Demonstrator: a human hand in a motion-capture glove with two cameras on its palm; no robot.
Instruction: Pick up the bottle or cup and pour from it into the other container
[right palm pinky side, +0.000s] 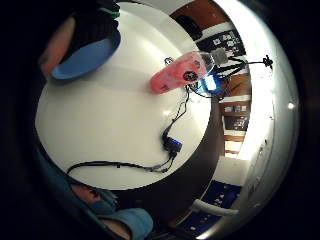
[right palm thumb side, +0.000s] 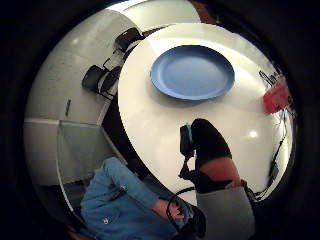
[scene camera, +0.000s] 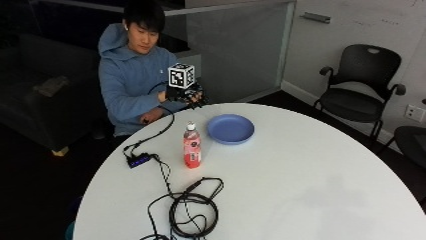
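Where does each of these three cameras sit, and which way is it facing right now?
Outside view: across the white table, facing the seated person; gloved right hand raised near the table's far edge.
Little-finger palm view: looks down at the table and pink bottle; black strap at its edge.
Thumb palm view: looks at the blue plate; a gloved finger shows.
All three share bottle and plate.

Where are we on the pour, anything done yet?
Nothing looks done. The pink bottle stands upright on the white table, cap on, apart from the blue plate. The gloved right hand is raised above the table's edge, holding nothing. Grasping, lifting and pouring remain.
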